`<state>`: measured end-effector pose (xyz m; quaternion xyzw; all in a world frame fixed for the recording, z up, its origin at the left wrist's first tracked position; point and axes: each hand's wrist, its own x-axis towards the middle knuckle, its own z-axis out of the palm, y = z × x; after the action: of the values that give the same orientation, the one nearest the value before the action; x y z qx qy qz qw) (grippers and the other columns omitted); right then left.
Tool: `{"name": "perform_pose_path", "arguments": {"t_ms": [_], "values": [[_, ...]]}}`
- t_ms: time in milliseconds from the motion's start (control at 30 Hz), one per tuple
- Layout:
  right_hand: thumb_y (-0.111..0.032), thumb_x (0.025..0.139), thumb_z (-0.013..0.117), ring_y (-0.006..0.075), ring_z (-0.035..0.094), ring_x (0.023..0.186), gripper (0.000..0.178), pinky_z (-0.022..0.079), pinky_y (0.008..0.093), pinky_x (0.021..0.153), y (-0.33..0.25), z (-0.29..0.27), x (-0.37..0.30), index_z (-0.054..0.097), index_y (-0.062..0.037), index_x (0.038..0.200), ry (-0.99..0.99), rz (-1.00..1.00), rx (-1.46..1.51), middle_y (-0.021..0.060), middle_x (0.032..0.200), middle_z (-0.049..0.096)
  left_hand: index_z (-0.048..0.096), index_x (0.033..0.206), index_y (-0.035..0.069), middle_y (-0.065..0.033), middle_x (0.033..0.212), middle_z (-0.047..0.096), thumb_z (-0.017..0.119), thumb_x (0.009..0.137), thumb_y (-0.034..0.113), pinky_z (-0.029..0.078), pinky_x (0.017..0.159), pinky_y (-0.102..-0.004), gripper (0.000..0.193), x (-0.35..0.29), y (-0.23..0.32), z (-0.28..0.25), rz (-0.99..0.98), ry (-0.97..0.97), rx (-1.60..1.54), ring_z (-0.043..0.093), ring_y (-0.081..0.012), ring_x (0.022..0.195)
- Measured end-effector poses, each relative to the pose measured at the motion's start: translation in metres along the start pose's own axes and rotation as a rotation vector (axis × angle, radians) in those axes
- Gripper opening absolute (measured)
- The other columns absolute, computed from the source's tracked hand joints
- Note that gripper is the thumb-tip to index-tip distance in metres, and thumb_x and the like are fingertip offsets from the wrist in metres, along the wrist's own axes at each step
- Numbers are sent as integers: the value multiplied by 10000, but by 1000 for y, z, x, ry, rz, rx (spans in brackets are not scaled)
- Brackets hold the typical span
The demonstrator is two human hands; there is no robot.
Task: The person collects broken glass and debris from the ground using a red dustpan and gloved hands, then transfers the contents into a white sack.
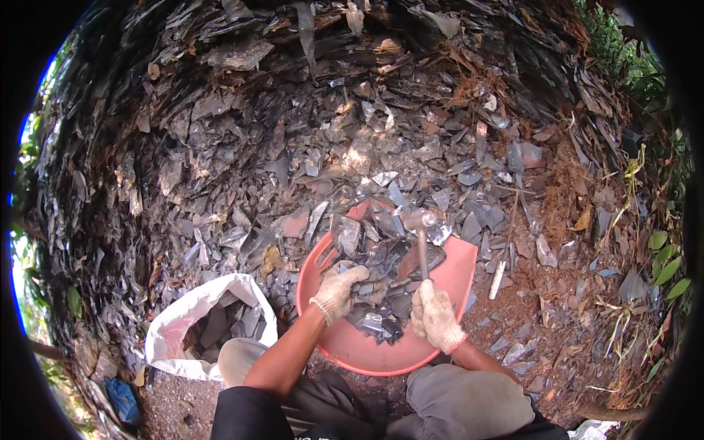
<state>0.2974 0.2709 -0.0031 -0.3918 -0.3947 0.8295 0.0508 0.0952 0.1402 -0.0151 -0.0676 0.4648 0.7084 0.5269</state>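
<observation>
Round salmon-red plastic basin [367,352] holds grey slate shards [378,323]; gloved left hand [339,287] clamped on one shard, gloved right hand [435,317] clamped on a wooden-handled hammer [422,246]; white woven sack [176,326] alongside holds similar shards.

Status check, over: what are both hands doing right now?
Left hand pressing slate pieces in the red basin. Right hand gripping hammer, head raised over pile. White sack beside, nothing blocking.

basin [345,352] before knees | slate pieces [381,257] in basin | sack [183,323] left | slate bank [293,110] behind
</observation>
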Motion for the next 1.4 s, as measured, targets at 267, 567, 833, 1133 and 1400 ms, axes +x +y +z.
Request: {"name": "perform_pose_path", "arguments": {"t_ms": [267, 567, 833, 1133, 1400], "values": [[-312, 1073, 549, 100, 582, 780, 216, 471, 266, 617, 33, -66, 33, 538, -123, 968, 65, -585, -714, -1, 846, 565, 404, 1497, 20, -239, 1435, 545, 741, 788, 409, 391, 1170, -420, 876, 46, 25, -18, 553, 323, 1707, 504, -422, 1356], [-190, 1006, 604, 243, 536, 557, 133, 419, 417, 496, 34, -64, 14, 544, -80, 962, 41, -303, -367, 47, 677, 509, 692, 1103, 16, -216, 1122, 711, 691, 806, 395, 558, 886, -445, 482, 70, 88, 32, 203, 44, 2047, 705, -399, 1001], [-309, 1060, 519, 447, 606, 697, 308, 479, 504, 641, -12, -45, -7, 599, -31, 957, 9, -599, -1001, 192, 743, 634, 283, 1564, -59, -315, 1576, 316, 705, 802, 549, 326, 1161, -602, 1062, -48, -39, -7, 452, -303, 2176, 329, -514, 1446], [-473, 1040, 462, 457, 699, 908, 493, 542, 563, 822, -89, -18, 14, 676, -30, 1057, -230, -176, -1815, 253, 930, 723, 358, 1531, -25, -248, 1571, 367, 682, 851, 542, 375, 1070, -643, 943, -70, -55, 8, 143, -296, 2370, 389, -449, 1422], [-456, 1053, 466, 517, 643, 914, 499, 505, 586, 814, -93, -19, -7, 672, -4, 998, -132, -316, -1507, 295, 893, 682, 569, 1232, 42, -167, 1181, 592, 714, 872, 416, 544, 870, -524, 539, -9, -57, -43, 457, -260, 2321, 618, -396, 1102]]}}
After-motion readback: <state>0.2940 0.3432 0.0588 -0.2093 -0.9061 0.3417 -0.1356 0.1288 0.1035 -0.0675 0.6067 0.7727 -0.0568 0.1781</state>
